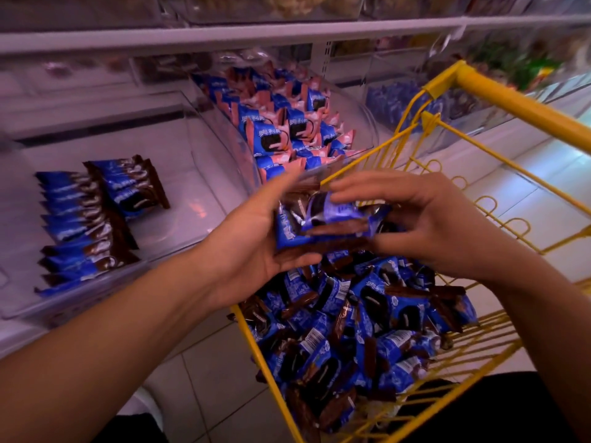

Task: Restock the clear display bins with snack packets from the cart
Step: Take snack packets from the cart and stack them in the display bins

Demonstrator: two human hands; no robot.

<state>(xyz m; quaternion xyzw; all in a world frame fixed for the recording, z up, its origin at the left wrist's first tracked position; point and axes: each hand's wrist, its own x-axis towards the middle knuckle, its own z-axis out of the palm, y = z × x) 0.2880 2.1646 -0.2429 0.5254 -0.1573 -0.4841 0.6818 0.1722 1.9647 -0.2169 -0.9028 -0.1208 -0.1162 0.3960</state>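
Both hands meet over the yellow wire cart [361, 423], close together on one small stack of blue-and-brown snack packets [323, 223]. Left hand [256, 247] cups the stack from below and the side, thumb curled under it — right hand [425, 219] rests on top with fingers bent over the packets. Stack is blurred, count unclear. Cart basket holds a loose heap of the same packets [361, 318]. Left clear bin [204, 174] has two neat rows of blue-brown packets [83, 225] — the next bin is piled with blue-and-pink packets [287, 129].
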